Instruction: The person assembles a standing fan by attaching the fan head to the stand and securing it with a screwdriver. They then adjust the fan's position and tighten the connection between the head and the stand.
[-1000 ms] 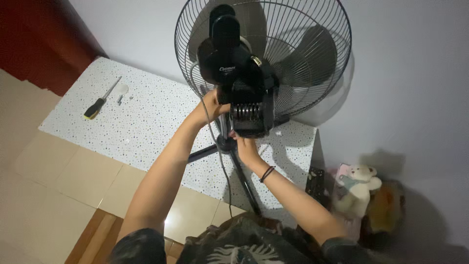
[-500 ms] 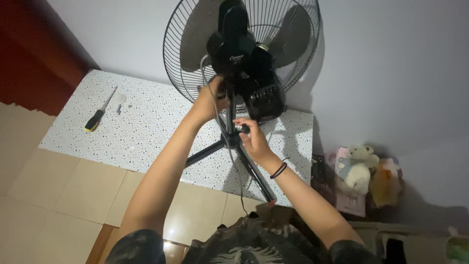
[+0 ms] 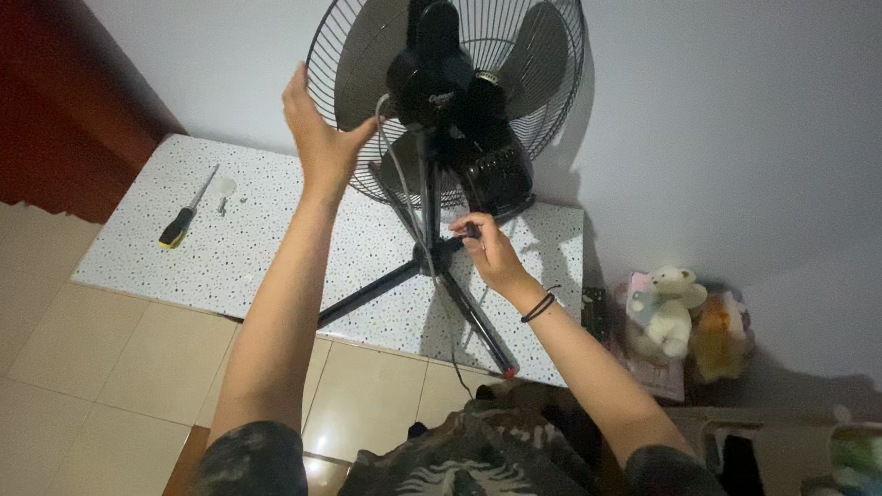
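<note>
L hand (image 3: 317, 138) moved up, open on fan guard (image 3: 340, 101); R hand (image 3: 487, 253) grip pinching small knob (image 3: 471, 230) below motor.

- one black standing fan (image 3: 450, 101);
- one screwdriver (image 3: 184, 220) with yellow and black handle;
- two soft toys (image 3: 666, 308);
- two hands: left hand (image 3: 317, 138), right hand (image 3: 487, 253)

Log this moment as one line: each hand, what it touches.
left hand: open, flat against fan guard | right hand: pinching small dark part by fan stand | screwdriver: lying on speckled table
</note>
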